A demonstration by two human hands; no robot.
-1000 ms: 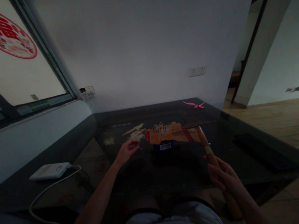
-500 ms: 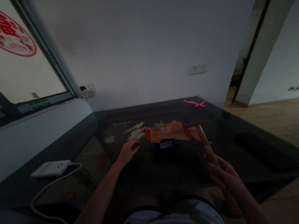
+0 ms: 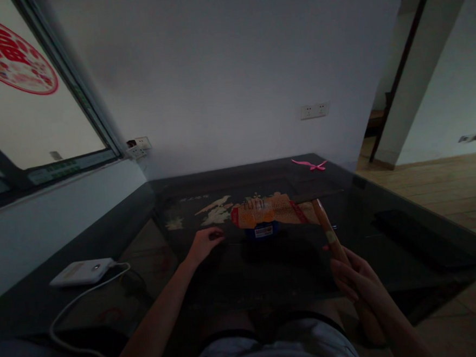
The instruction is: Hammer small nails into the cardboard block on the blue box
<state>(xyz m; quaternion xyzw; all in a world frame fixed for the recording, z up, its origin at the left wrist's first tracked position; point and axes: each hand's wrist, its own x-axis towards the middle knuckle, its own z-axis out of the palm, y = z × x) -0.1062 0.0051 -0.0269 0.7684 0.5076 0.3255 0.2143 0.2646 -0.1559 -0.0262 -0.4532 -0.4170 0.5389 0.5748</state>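
My right hand (image 3: 357, 276) is wrapped round the wooden handle of a hammer (image 3: 328, 227). Its narrow dark head lies crosswise at the far end, beside the right end of an orange-brown printed packet (image 3: 283, 210). That packet rests over a blue tub (image 3: 262, 230), which has a white label on its front. Several thin dark uprights, seemingly nails (image 3: 255, 204), show along the packet's back. My left hand (image 3: 205, 243) is to the left of the tub, low over the table, apart from the packet. Its fingers are curled together; what they hold, if anything, is too dark to make out.
The dark glossy table (image 3: 245, 278) carries a white power bank (image 3: 81, 271) with a cable (image 3: 73, 304) at the left. A pink ribbon (image 3: 310, 165) lies at the back right, a flat black object (image 3: 421, 239) at the right. Behind stands a wall (image 3: 224, 92).
My left hand has turned slightly, and its thumb and fingers have come closer together. The hammer and my right hand have barely moved. The view has tilted a little.
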